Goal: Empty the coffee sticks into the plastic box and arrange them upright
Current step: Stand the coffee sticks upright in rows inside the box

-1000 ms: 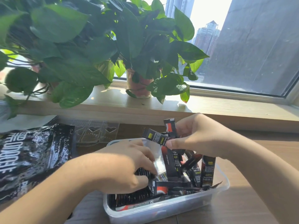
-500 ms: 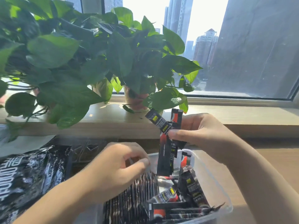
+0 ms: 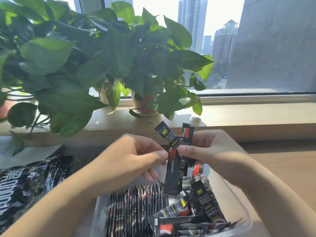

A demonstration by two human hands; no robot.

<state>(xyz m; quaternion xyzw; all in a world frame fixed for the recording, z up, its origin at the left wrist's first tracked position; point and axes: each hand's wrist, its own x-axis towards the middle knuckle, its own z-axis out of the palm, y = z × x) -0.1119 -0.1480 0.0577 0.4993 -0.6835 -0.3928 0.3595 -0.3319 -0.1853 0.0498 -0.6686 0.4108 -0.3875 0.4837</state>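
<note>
Black coffee sticks (image 3: 172,170), red-marked, fanned, pinched by both hands

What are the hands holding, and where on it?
Right hand pinches a few coffee sticks around mid-length; left hand touches the same bundle, grip unclear.

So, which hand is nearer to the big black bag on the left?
Left. The left hand is to the right of the black bag, at the held coffee sticks; the right hand pinches those sticks from their far side, farther from the bag.
</note>
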